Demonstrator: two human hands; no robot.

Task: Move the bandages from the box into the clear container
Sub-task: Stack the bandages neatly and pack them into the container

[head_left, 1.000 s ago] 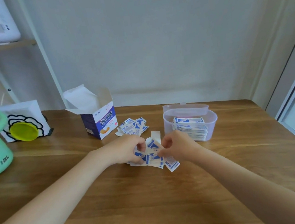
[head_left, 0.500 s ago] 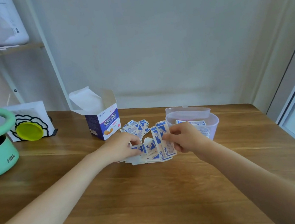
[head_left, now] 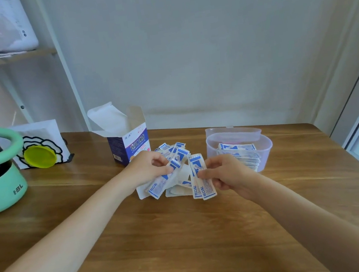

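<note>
My right hand (head_left: 224, 173) pinches blue-and-white wrapped bandages (head_left: 199, 177); my left hand (head_left: 149, 166) grips more over the loose pile. The clear plastic container (head_left: 266, 150), part-filled, sits just right, the open cardboard box (head_left: 129, 146) behind; bare wooden bench (head_left: 188, 238) nearside.

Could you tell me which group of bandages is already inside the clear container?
The neat stack of blue-and-white wrapped bandages inside the clear plastic container on the right. The others lie loose on the wooden table or are held in the hands.

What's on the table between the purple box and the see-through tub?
In the head view, a loose pile of bandages lies between the box and the clear container.
</note>
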